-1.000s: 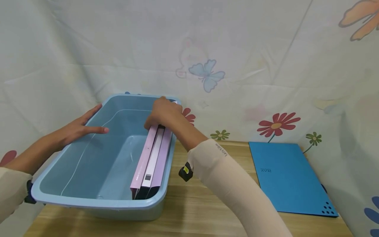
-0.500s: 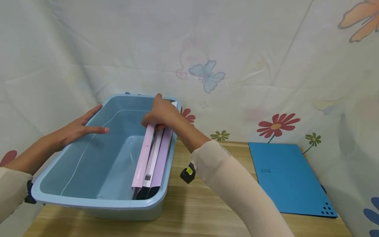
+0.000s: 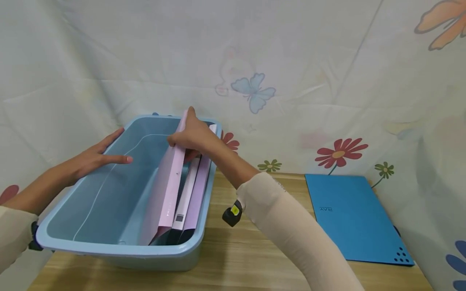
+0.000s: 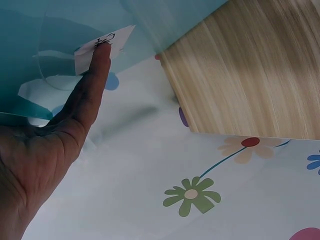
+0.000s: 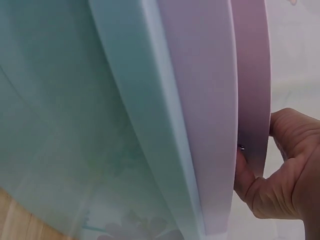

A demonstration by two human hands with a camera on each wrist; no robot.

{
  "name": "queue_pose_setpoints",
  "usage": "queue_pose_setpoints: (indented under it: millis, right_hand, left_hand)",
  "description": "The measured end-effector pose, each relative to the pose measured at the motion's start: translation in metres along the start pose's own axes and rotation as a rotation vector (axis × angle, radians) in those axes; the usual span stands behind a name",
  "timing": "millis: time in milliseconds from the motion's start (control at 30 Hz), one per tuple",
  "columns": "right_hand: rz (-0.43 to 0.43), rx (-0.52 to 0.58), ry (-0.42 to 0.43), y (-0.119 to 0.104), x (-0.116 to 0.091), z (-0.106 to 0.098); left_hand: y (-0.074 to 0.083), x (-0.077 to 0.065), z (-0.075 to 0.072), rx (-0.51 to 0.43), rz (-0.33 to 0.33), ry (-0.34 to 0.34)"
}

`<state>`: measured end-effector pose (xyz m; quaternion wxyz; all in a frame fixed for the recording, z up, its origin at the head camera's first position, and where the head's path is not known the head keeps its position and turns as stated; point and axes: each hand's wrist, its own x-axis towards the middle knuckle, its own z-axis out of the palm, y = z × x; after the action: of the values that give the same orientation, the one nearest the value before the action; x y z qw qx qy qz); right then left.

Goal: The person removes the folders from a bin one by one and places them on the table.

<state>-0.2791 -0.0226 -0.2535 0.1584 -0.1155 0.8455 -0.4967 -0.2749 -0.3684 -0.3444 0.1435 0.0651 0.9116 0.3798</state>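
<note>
In the head view, a light blue plastic tub stands at the left of the wooden table. My right hand grips the upper edge of a pink file folder, which leans left inside the tub. Beside it, a white-spined file folder and a lilac one stand on edge against the right wall. In the right wrist view, thumb and fingers pinch the pink folder from both sides. My left hand rests on the tub's left rim, thumb straight over the inside; its fingers look straight in the left wrist view.
A blue flat folder lies on the right of the wooden table. Behind hangs a pale curtain printed with flowers and butterflies. A white label with handwriting shows on the tub's outside in the left wrist view.
My right hand has pulled the pink folder up and left, away from the white and lilac ones. It now tilts and shows its side. My left hand has stayed on the rim.
</note>
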Motion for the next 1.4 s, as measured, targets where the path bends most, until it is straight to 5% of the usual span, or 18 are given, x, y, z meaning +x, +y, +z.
queue_pose_setpoints:
  millis: [1033,1400]
  right_hand:
    - [-0.047,0.186,0.121,0.025,-0.01,-0.014]
    - [-0.073,0.328,0.067,0.043,-0.016,-0.037]
  left_hand:
    - [-0.003,-0.003,0.003,0.011,0.008,0.011]
    - [-0.004,-0.002,0.005,0.022,0.021,0.012]
